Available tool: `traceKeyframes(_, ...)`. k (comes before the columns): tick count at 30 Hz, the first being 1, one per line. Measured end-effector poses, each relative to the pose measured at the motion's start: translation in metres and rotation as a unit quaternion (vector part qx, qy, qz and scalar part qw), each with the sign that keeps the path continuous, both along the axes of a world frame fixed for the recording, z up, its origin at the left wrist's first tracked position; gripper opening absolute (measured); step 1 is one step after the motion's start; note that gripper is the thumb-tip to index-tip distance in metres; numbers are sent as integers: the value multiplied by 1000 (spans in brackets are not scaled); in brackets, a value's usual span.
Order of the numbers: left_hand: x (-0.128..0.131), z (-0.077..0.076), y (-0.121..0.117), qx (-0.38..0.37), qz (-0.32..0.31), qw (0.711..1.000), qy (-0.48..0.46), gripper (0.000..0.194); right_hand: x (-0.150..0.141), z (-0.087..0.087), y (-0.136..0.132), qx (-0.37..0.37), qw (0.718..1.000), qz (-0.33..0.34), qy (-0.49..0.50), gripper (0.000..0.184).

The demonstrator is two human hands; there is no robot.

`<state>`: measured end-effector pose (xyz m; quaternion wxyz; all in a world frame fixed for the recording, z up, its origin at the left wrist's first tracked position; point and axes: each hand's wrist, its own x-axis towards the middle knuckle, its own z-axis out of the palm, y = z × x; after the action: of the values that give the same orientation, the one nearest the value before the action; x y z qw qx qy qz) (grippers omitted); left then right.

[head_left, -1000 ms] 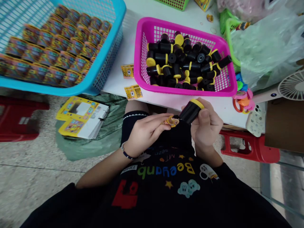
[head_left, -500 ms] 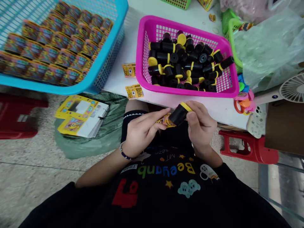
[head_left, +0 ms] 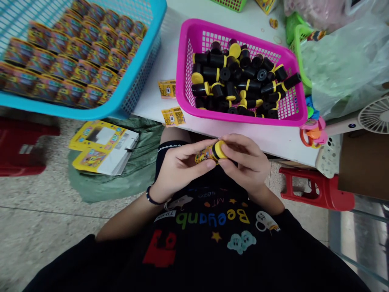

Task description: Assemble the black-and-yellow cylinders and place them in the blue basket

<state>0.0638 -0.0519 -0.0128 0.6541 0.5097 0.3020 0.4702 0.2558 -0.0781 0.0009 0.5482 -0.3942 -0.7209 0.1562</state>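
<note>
My left hand (head_left: 180, 168) and my right hand (head_left: 244, 162) hold one black cylinder with a yellow cap (head_left: 211, 153) between them, just below the table edge. A yellow printed label covers most of its body, and my left fingers press on that label. My right fingers wrap around the capped end. A pink plastic basket (head_left: 243, 117) stands ahead of my hands, filled with loose black cylinders with yellow caps (head_left: 234, 77). Two small yellow labels (head_left: 173, 117) lie on the white table (head_left: 152, 101) beside it.
A blue basket (head_left: 130, 85) at upper left holds rows of labelled cylinders. Yellow printed cards (head_left: 103, 148) lie on a green cloth on the floor. A red stool (head_left: 316, 188), a green plastic bag (head_left: 343, 61) and a small fan (head_left: 375, 117) are at right.
The yellow label, earlier held apart in my left hand, now lies around the cylinder's body. My hands have come together, and the cylinder has turned from upright to nearly level.
</note>
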Motion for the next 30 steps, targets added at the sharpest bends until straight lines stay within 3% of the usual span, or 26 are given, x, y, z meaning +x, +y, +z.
traceKeyframes(8,3,3,-2,78,47,996,13,47,-3,2,0,-98,986,76,110,38)
traceKeyframes(14,-2,4,-3,143,68,985,71,29,0,5,-2,-97,984,88,120,36)
traceKeyframes(17,-5,3,-3,174,80,977,99,29,-3,5,-2,-85,989,65,101,35)
traceKeyframes(21,-2,-2,-6,214,143,959,119,30,-7,2,-3,-70,996,12,55,27)
traceKeyframes(23,1,-4,-6,200,156,961,112,27,-7,1,-3,-49,999,8,2,28)
traceKeyframes(26,4,-6,-3,134,157,973,99,32,-8,-2,-4,-15,993,0,-115,55)
traceKeyframes(28,4,-6,0,87,139,984,70,42,-10,-5,-3,-9,982,-19,-185,67)
traceKeyframes(30,5,-6,3,44,95,994,35,54,-12,-9,-2,-3,973,-36,-226,67)
